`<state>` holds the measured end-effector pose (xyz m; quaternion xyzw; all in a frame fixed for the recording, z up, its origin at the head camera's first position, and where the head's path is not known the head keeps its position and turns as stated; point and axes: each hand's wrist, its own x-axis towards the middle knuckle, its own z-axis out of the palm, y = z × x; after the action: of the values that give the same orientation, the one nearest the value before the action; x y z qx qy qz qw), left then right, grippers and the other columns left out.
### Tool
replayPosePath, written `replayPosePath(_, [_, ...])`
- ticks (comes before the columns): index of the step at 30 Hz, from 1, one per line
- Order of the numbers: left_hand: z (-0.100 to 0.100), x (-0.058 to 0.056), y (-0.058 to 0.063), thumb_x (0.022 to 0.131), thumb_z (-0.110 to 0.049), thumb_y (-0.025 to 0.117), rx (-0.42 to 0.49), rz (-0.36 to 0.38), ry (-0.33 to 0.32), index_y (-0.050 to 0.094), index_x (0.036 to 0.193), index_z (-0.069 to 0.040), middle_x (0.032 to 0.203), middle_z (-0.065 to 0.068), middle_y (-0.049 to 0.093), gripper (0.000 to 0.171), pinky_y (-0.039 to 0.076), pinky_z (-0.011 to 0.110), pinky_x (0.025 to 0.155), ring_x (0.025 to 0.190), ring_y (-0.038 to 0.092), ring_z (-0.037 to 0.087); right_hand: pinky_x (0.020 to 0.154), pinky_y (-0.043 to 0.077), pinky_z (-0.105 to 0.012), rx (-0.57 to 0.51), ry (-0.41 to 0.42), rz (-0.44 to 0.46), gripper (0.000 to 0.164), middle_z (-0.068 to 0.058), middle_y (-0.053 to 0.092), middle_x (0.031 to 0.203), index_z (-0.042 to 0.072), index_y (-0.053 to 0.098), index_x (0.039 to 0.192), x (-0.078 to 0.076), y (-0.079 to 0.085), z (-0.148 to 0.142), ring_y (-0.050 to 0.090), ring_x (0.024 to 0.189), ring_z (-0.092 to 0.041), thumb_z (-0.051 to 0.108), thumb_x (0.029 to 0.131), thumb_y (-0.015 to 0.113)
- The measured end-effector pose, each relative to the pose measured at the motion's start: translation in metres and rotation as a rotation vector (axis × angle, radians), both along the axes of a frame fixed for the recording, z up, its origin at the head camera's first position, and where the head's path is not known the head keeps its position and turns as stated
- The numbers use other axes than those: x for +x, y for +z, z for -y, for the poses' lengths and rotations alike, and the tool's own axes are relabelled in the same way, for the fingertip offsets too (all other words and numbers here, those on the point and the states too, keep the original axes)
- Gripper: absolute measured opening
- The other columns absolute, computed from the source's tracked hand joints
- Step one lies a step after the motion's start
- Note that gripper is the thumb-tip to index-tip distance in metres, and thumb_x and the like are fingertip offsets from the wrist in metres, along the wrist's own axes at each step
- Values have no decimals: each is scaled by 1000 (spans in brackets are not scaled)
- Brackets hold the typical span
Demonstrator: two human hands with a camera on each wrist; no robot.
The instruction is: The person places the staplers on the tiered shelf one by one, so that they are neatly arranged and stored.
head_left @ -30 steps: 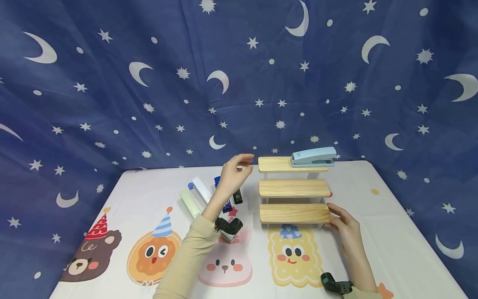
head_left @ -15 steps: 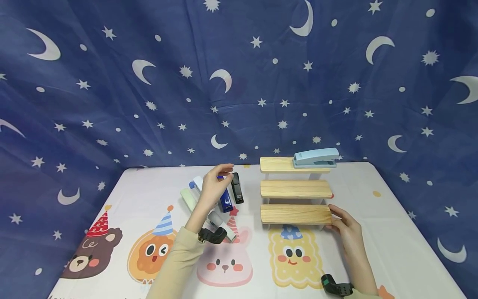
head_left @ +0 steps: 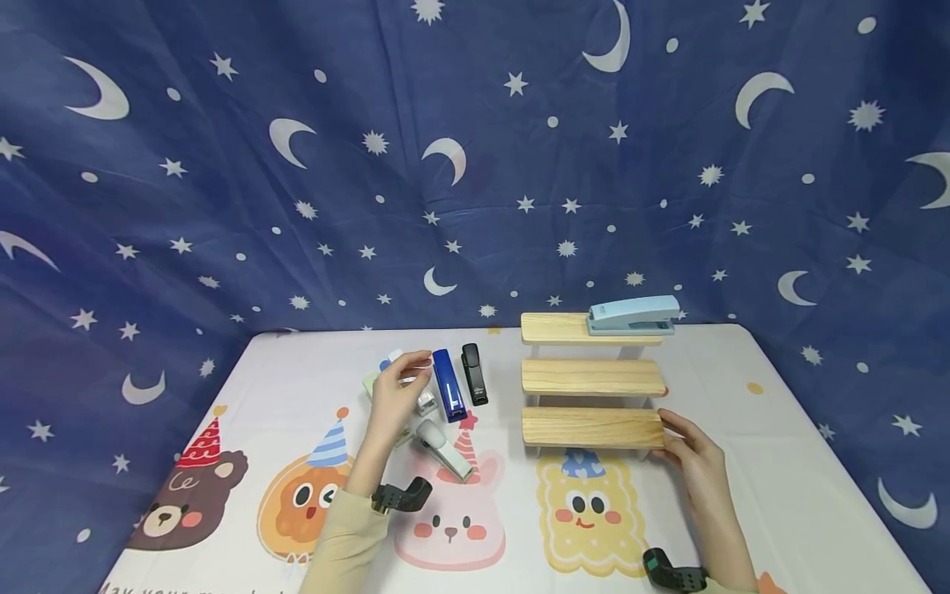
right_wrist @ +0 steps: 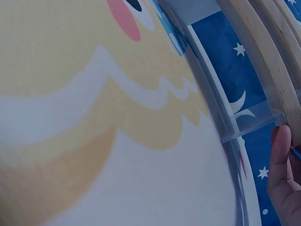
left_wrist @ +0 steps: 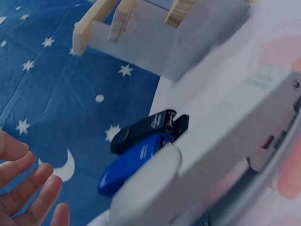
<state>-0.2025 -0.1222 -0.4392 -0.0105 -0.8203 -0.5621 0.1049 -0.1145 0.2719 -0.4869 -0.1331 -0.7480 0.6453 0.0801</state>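
My left hand [head_left: 397,400] hovers over the pile of staplers, fingers loosely bent and holding nothing. Beneath it, a white stapler [head_left: 426,403] and a pale green stapler [head_left: 369,383] are partly hidden. Just to the right lie a blue stapler [head_left: 449,385] and a black stapler [head_left: 473,374]. A grey stapler [head_left: 444,450] lies nearer the front and looms large in the left wrist view. My right hand [head_left: 695,458] grips the right end of the three-step wooden display shelf [head_left: 590,427] at its lowest board, the thumb [right_wrist: 281,143] at the board's edge in the right wrist view.
A light blue stapler [head_left: 633,316] rests on the top board, at its right end. Behind the table hangs a dark blue curtain [head_left: 334,165] with moons and stars. Cartoon figures are printed on the white tablecloth [head_left: 801,495].
My left hand has moved left and down from beside the top board to over the staplers, uncovering the blue and black ones. The right hand stays at the lowest board.
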Motion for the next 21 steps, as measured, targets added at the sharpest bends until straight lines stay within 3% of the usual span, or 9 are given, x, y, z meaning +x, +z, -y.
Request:
replayPosePath(6, [17, 12, -8, 89, -6, 61, 49, 7, 113, 68, 117, -10, 111, 14, 71, 29, 49, 17, 82, 100, 65, 22, 74, 52, -13, 28, -5, 18, 41, 22, 52, 108, -5, 45, 137, -1, 1, 0, 58, 85, 5, 6, 97, 43])
replayPosePath(10, [26, 18, -11, 90, -6, 60, 66, 27, 154, 67, 119, -9, 114, 13, 69, 30, 47, 11, 81, 99, 62, 13, 73, 51, -13, 32, -25, 33, 41, 23, 53, 106, -4, 46, 137, 1, 1, 0, 58, 84, 6, 5, 97, 43])
replayPosePath(21, [45, 30, -20, 91, -7, 58, 130, 59, 281, 66, 120, -10, 117, 15, 68, 30, 45, 14, 82, 90, 56, 0, 72, 52, -13, -11, -13, 7, 41, 23, 54, 106, -7, 45, 137, 0, 2, 2, 57, 85, 5, 4, 97, 43])
